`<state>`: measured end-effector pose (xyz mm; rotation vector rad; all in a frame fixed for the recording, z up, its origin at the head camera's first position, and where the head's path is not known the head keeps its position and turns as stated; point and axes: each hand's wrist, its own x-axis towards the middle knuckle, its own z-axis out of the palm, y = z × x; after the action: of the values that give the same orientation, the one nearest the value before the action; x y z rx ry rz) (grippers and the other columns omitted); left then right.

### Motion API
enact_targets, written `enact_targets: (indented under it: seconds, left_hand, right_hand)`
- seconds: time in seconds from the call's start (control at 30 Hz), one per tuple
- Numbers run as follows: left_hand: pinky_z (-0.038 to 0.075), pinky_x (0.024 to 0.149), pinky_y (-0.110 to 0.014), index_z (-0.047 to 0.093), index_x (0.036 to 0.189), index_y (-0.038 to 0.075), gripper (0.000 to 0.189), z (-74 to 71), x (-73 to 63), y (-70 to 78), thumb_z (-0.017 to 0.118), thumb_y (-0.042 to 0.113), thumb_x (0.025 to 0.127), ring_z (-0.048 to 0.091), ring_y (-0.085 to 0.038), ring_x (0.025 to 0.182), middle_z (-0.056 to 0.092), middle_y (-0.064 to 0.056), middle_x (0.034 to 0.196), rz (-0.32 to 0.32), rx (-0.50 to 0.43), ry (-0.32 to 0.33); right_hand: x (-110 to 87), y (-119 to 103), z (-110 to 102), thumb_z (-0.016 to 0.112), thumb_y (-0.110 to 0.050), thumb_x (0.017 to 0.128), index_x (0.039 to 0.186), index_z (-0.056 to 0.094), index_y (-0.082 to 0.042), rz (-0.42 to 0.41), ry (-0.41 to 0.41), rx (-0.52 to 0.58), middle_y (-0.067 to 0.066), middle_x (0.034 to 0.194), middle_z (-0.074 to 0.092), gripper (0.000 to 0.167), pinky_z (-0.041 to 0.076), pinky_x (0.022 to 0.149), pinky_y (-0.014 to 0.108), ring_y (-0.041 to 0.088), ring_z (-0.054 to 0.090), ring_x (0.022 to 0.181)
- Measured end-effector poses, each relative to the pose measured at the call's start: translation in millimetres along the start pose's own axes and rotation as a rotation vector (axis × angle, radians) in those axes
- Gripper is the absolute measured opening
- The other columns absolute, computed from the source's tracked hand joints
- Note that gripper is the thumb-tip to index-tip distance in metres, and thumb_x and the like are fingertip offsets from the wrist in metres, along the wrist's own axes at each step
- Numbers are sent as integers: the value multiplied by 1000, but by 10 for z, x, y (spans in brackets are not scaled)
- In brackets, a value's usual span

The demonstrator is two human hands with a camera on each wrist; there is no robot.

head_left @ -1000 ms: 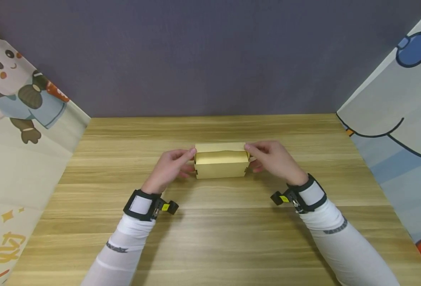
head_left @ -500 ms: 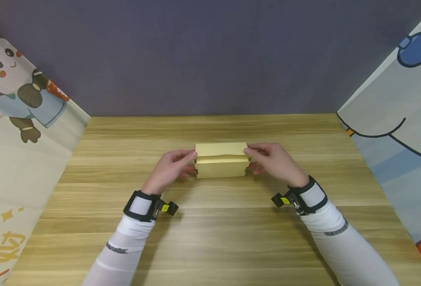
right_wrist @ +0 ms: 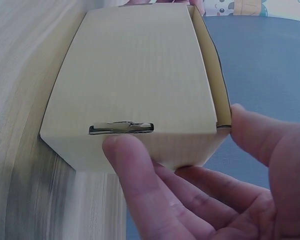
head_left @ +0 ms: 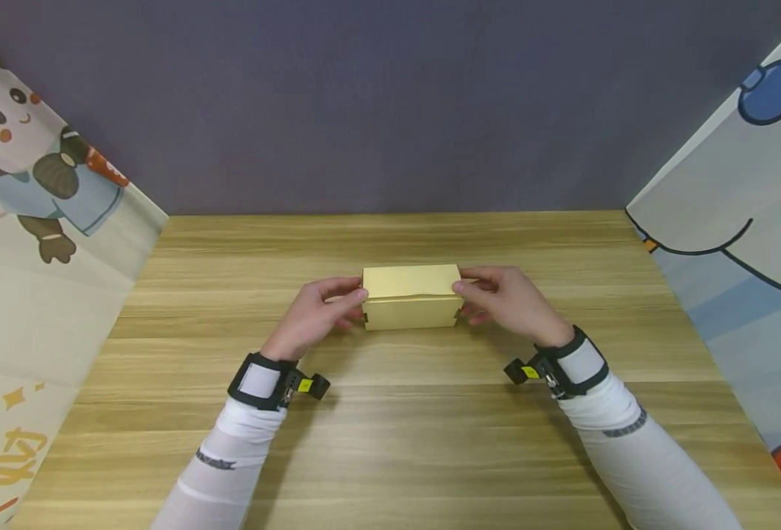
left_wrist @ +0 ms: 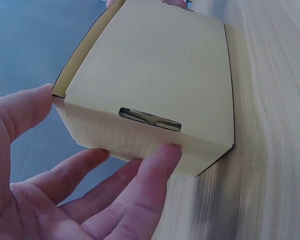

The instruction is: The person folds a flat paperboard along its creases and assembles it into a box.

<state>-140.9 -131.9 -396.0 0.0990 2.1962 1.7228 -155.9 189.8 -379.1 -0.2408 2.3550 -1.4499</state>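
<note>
A small pale yellow cardboard box (head_left: 410,313) sits on the wooden table, its lid (head_left: 410,280) folded over the top. In the left wrist view, a narrow gap shows along the lid's front edge. My left hand (head_left: 320,309) holds the box's left end, thumb at the lid's front corner and fingers against the end wall. At the opposite end my right hand (head_left: 512,300) does the same, its thumb on the lid's right front corner. Slots show near both ends of the box front. What lies inside is hidden.
The wooden table (head_left: 403,442) runs back to a dark grey-blue panel (head_left: 390,110). Cartoon-printed panels (head_left: 52,213) border the left side, and another printed panel (head_left: 715,184) borders the right. Wrist cameras are strapped over both white sleeves.
The lid has swung down toward me, from partly raised with the inside showing to nearly flush with the box front. Both thumbs have come down with it; the box stays in place.
</note>
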Motion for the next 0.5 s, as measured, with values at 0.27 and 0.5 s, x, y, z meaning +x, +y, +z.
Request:
enact_targets:
  seconds: [0.27, 0.5]
  left_hand:
    - [55, 87, -50, 55, 135, 13, 54, -9, 8, -1, 68, 39, 89, 68, -31, 98, 64, -10, 124, 14, 23, -8]
    - [55, 88, -47, 54, 136, 12, 53, -11, 13, -1, 67, 36, 90, 68, -31, 99, 62, -10, 128, 17, 36, -8]
  right_hand:
    - [19, 24, 16, 65, -45, 89, 140, 50, -10, -10, 12, -12, 15, 105, 70, 63, 59, 72, 46, 32, 71, 84]
    - [28, 34, 29, 67, -43, 89, 138, 51, -9, -12, 29, -15, 15, 105, 69, 62, 59, 72, 46, 32, 71, 84]
